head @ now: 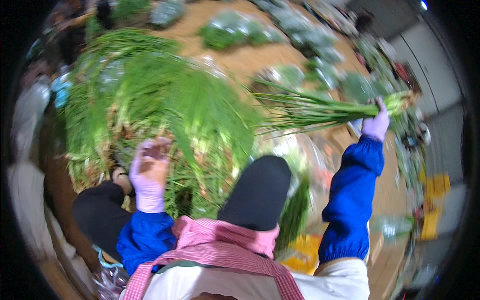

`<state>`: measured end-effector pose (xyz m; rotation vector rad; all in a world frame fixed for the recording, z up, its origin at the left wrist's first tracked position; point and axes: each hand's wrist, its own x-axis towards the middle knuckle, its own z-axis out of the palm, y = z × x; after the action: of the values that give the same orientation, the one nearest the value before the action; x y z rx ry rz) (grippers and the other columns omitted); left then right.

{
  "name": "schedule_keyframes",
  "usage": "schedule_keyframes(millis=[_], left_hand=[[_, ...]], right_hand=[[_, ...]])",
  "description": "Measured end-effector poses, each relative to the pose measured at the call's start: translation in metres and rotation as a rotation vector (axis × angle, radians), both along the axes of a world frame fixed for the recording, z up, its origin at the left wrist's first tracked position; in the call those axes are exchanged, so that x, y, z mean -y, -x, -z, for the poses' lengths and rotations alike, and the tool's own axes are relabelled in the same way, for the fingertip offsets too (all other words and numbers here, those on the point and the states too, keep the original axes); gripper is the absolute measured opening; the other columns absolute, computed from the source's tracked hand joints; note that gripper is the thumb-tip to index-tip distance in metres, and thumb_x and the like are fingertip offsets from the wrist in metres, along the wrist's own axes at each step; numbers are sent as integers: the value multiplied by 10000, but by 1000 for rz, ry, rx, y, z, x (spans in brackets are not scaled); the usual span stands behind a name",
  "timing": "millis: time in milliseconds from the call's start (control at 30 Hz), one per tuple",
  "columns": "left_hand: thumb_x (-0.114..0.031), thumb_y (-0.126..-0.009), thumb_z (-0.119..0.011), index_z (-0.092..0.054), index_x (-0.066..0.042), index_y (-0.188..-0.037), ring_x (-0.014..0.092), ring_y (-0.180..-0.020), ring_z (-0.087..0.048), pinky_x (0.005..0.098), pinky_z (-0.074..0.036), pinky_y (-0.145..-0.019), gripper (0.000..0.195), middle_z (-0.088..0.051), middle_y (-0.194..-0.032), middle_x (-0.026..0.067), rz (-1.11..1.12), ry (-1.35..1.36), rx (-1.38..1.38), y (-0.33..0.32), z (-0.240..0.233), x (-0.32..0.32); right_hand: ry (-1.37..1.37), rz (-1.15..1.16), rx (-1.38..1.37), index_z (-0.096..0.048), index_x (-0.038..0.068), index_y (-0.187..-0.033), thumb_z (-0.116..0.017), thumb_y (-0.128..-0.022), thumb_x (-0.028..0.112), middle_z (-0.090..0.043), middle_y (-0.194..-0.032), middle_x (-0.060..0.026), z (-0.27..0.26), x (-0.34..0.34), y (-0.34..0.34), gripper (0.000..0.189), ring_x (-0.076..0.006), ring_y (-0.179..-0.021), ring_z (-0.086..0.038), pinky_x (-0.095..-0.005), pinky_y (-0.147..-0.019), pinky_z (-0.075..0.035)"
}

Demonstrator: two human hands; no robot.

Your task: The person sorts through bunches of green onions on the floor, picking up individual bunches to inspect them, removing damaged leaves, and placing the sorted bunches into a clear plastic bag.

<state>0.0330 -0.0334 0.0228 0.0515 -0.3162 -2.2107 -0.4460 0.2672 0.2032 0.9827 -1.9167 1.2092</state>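
My right hand (376, 122), in a thin lilac glove, is stretched out to the right and grips a bunch of spring onions (318, 108). The roots of that bunch point right and its long green leaves trail left. My left hand (152, 174), gloved the same way, is palm up with its fingers partly curled and apart, and I see nothing in it. It is close to the root ends of a large heap of spring onions (210, 108). Loose leaves and trimmings (183, 183) lie between my knees. Motion blur hides fine detail.
Bagged greens (240, 30) lie on the brown floor (281, 52) ahead, with a long row of filled clear bags (300, 33) beyond. A clear plastic bag (296, 150) is by my right knee. Yellow packaging (302, 253) lies at my right side. Another person (75, 30) is at far left.
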Motion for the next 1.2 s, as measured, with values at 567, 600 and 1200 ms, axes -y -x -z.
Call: schedule_keyframes(millis=[567,600,1200], left_hand=[[-157,-887,-527,-600,4,-981,237,-921,-564,415,-402,-981,200,-616,-948,107,187,-101,278,20,27,-9],[-161,-892,-521,-598,1,-981,228,-910,-560,408,-406,-974,200,-609,-935,99,167,-102,305,18,26,-8],[-161,-895,-533,-586,-29,-958,199,-891,-559,390,-413,-951,155,-606,-927,77,164,-76,494,11,41,-4]], right_hand=[[-962,734,1057,-572,-46,-924,-631,-707,96,-629,-834,-268,237,-268,-218,266,-387,-803,-632,-431,-739,-498],[-1006,778,1055,-568,-35,-933,-596,-723,95,-626,-865,-272,244,-251,-220,248,-399,-843,-618,-440,-768,-486],[-1003,879,756,-451,-11,-1213,-700,-738,402,-611,-967,-192,326,-105,-92,676,-314,-904,-625,-406,-756,-516]])
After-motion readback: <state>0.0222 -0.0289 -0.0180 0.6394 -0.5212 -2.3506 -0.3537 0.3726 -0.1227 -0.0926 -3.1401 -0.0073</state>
